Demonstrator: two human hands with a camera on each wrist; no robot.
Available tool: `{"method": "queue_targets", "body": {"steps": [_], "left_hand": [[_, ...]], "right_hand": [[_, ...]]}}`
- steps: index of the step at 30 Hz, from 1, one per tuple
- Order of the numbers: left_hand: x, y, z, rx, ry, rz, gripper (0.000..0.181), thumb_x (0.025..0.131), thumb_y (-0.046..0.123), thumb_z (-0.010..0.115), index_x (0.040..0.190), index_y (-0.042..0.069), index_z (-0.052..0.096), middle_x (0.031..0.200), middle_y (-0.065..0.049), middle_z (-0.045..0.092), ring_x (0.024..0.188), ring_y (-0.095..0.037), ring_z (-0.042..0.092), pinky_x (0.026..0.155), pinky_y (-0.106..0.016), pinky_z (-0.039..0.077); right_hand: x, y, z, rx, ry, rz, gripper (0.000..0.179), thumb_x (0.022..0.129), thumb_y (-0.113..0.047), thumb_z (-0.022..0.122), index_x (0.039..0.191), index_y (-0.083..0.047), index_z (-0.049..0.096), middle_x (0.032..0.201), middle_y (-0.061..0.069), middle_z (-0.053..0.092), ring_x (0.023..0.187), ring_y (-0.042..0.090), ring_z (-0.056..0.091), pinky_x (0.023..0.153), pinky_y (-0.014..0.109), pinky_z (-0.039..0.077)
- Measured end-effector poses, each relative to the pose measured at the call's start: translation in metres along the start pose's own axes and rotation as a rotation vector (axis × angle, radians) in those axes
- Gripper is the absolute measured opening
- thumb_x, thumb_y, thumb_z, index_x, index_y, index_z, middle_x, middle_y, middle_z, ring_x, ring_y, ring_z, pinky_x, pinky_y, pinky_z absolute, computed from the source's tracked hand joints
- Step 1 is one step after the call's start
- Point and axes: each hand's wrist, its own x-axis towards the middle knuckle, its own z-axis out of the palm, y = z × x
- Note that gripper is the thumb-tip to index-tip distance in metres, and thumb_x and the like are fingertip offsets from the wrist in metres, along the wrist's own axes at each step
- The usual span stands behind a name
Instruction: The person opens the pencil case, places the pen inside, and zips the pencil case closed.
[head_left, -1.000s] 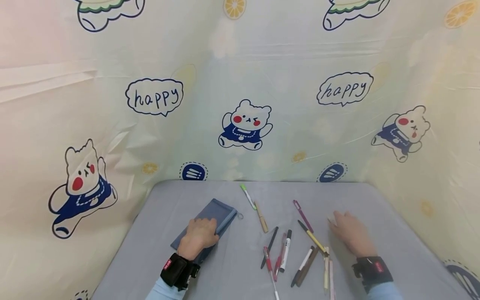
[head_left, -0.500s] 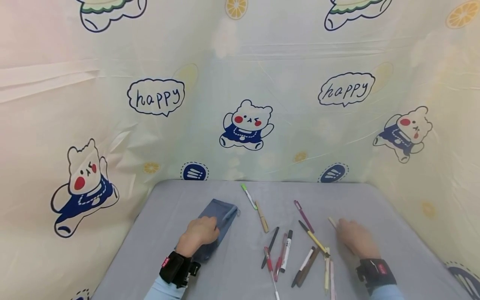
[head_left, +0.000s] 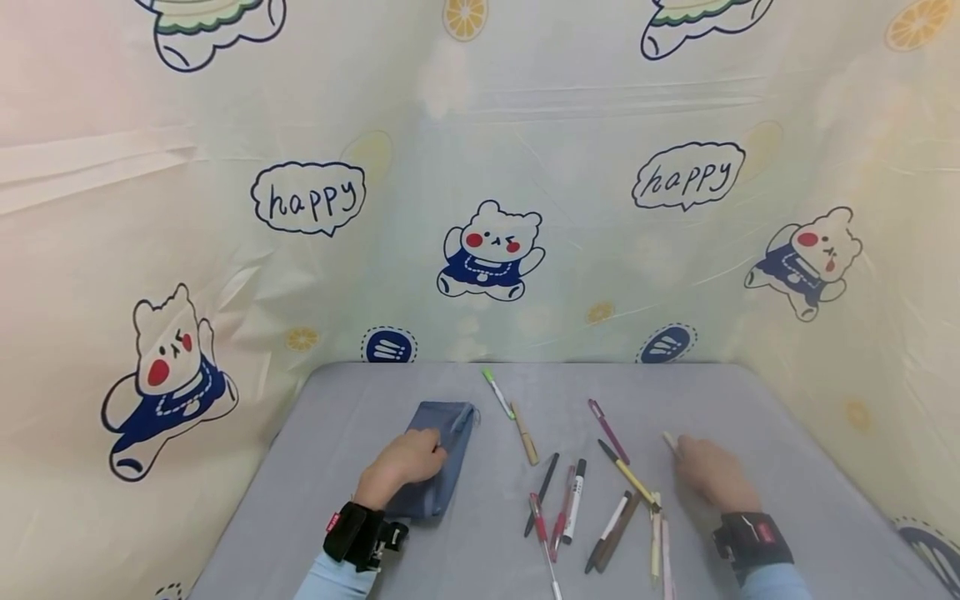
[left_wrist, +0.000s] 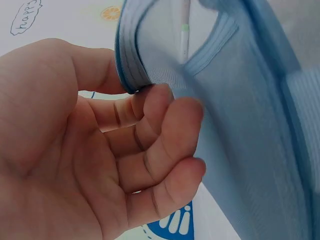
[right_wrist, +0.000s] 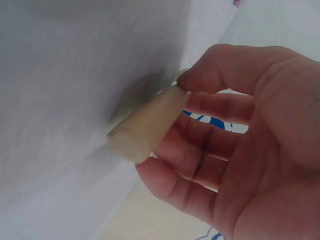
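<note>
My left hand pinches the zipped edge of a blue pencil case between thumb and fingers. In the left wrist view, the zipper edge curves away from the fingertips, and the see-through side of the case falls beside the curled fingers. Over on the right, my right hand holds a cream-coloured pen close to the table. The right wrist view shows the blunt end of this pen pointing outward, with the thumb and fingers gripping it.
Several pens lie scattered between the hands, among them a black-capped white marker, a purple pen, a yellow pen and a tan pen. The grey table ends at a printed curtain.
The pencil case has turned so that it lies more lengthwise away from me, with my left hand shifting slightly right. My right hand has drawn back slightly rightward with the cream pen.
</note>
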Motion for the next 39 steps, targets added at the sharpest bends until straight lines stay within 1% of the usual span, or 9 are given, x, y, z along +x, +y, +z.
{"method": "queue_targets", "body": {"steps": [4,6,10,14,18,23,27,31,39], "left_hand": [[0.002,-0.001,0.002,-0.048,-0.003,0.007,0.021,0.097,0.015,0.049,0.077,0.012,0.052,0.060,-0.001,0.051,0.050,-0.016,0.048,0.049,-0.030,0.034],[0.003,-0.001,0.002,-0.063,-0.002,0.008,0.021,0.098,0.015,0.048,0.077,0.011,0.052,0.061,-0.001,0.051,0.051,-0.016,0.048,0.049,-0.030,0.034],[0.005,-0.003,0.003,-0.096,0.000,0.004,0.021,0.099,0.016,0.047,0.079,0.011,0.052,0.062,-0.002,0.051,0.053,-0.016,0.048,0.051,-0.030,0.034],[0.005,-0.004,0.003,-0.112,-0.006,-0.008,0.019,0.098,0.017,0.048,0.081,0.010,0.052,0.063,-0.003,0.054,0.055,-0.017,0.051,0.052,-0.030,0.035],[0.005,-0.002,0.002,-0.138,-0.015,-0.020,0.018,0.097,0.017,0.050,0.081,0.010,0.053,0.066,-0.003,0.057,0.057,-0.017,0.055,0.053,-0.030,0.039],[0.008,0.000,0.000,-0.200,-0.022,-0.034,0.019,0.097,0.016,0.049,0.080,0.009,0.052,0.069,-0.006,0.059,0.058,-0.018,0.061,0.055,-0.031,0.049],[0.010,0.001,-0.001,-0.264,-0.026,-0.042,0.020,0.097,0.015,0.048,0.079,0.008,0.051,0.071,-0.008,0.060,0.059,-0.021,0.063,0.057,-0.035,0.054],[0.011,0.002,-0.002,-0.291,-0.034,-0.049,0.020,0.098,0.015,0.047,0.079,0.007,0.051,0.071,-0.010,0.061,0.059,-0.022,0.063,0.058,-0.036,0.054],[0.013,0.002,-0.001,-0.308,-0.032,-0.059,0.021,0.098,0.014,0.047,0.079,0.006,0.051,0.073,-0.010,0.062,0.060,-0.023,0.065,0.058,-0.037,0.055]], "right_hand": [[0.005,0.004,0.001,0.047,0.027,-0.031,0.018,0.097,-0.016,0.045,0.099,-0.003,0.056,0.073,0.006,0.055,0.063,0.021,0.053,0.053,0.034,0.043],[0.008,0.005,0.000,0.079,0.039,-0.051,0.019,0.095,-0.017,0.048,0.102,-0.001,0.056,0.076,0.007,0.057,0.064,0.020,0.053,0.053,0.034,0.043],[0.015,0.002,-0.004,0.172,0.011,-0.043,0.039,0.092,-0.021,0.054,0.121,0.005,0.054,0.085,0.010,0.063,0.066,0.019,0.057,0.055,0.033,0.046],[0.021,-0.005,-0.004,0.326,-0.006,-0.051,0.051,0.091,-0.021,0.056,0.131,0.011,0.047,0.091,0.015,0.066,0.064,0.017,0.061,0.056,0.032,0.051],[0.024,-0.013,-0.003,0.472,0.006,-0.076,0.051,0.092,-0.018,0.055,0.132,0.012,0.045,0.095,0.020,0.066,0.064,0.017,0.064,0.059,0.033,0.055],[0.026,-0.030,-0.005,0.646,-0.018,-0.051,0.053,0.093,-0.018,0.056,0.136,0.010,0.044,0.104,0.024,0.068,0.074,0.021,0.070,0.068,0.036,0.059],[0.026,-0.043,-0.007,0.762,-0.050,-0.053,0.054,0.093,-0.019,0.056,0.137,0.010,0.043,0.103,0.023,0.069,0.080,0.024,0.072,0.073,0.038,0.059],[0.029,-0.056,-0.005,0.800,-0.061,-0.052,0.053,0.093,-0.021,0.058,0.137,0.006,0.045,0.102,0.018,0.071,0.081,0.021,0.071,0.074,0.036,0.059],[0.032,-0.087,0.002,0.775,-0.091,-0.040,0.049,0.093,-0.024,0.059,0.135,0.000,0.051,0.091,0.011,0.069,0.074,0.019,0.066,0.071,0.038,0.058]]}}
